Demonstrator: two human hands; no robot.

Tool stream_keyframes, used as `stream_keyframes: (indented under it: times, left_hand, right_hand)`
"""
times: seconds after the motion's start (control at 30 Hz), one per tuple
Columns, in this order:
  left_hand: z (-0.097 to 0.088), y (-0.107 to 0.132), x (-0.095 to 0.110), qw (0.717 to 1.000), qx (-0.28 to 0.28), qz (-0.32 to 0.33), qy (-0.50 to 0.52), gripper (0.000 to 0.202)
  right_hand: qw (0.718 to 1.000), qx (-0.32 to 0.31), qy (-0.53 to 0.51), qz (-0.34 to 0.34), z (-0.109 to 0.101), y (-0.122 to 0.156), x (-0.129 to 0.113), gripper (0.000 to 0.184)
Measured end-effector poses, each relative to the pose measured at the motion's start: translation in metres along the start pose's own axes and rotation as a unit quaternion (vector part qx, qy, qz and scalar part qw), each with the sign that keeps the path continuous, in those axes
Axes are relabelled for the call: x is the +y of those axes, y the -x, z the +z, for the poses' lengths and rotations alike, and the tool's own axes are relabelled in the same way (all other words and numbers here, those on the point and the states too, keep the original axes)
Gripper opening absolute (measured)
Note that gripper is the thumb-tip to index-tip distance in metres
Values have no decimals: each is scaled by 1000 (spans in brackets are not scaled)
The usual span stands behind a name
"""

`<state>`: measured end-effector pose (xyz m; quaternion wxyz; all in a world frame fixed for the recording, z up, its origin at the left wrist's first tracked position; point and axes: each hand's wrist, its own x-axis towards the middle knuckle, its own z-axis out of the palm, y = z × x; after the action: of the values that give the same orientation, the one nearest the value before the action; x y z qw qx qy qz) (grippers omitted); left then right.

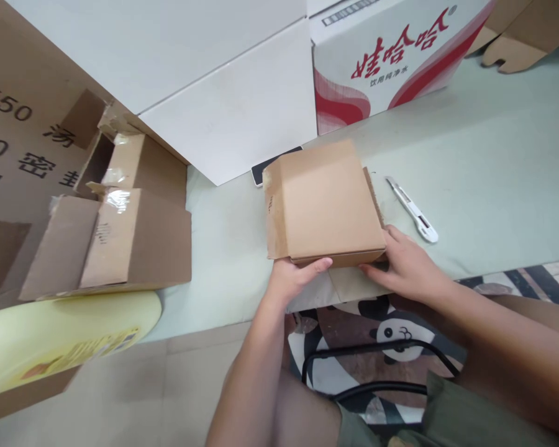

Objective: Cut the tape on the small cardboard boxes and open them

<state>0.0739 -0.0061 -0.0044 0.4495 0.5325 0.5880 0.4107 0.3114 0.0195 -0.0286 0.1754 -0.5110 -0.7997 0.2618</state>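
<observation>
A small brown cardboard box [328, 198] rests at the near edge of the table, a taped flap standing out along its left side. My left hand [294, 279] grips its near left corner, thumb along the front edge and the other fingers hidden beneath. At the near right corner, my right hand [403, 264] holds the box's side, its thumb low by the front edge and its fingers against the right side. A white utility knife [412, 210] lies on the table to the right of the box. What the box contains is hidden.
Behind the box stand large white cartons [242, 112] and a white-and-red carton [395, 68]. A dark flat device [261, 174] is partly under the box. Opened brown cartons [161, 239] and a pale yellow container [69, 329] fill the left. The pale green tablecloth [503, 167] spreads right.
</observation>
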Motion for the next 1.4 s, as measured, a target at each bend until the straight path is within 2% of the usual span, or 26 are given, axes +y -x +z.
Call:
stream_keyframes:
  times: [0.2, 0.43, 0.67, 0.83, 1.03, 1.27, 1.4]
  left_hand:
    - [1, 1, 1, 1000, 14, -6, -7, 47]
    - [0, -1, 2, 999, -15, -21, 30, 44]
    - [-1, -5, -1, 999, -9, 0, 32, 50]
    - [1, -6, -4, 999, -6, 3, 40, 49]
    - [-1, -7, -2, 999, 18, 14, 36, 52]
    - [-4, -8, -7, 998, 63, 4, 11, 52]
    - [-4, -7, -9, 996, 85, 2, -5, 53]
  right_hand:
    - [1000, -5, 3, 5, 1, 1, 3, 47]
    - [1000, 18, 18, 10, 6, 1, 4, 44]
    - [1000, 11, -3, -11, -2, -4, 5, 51]
    - [1000, 2, -25, 16, -8, -7, 3, 54]
    - [995, -52, -87, 3, -20, -10, 5, 51]
    - [988, -42, -144, 48, -22, -11, 5, 56]
    - [984, -25, -171, 39, -18, -11, 5, 52]
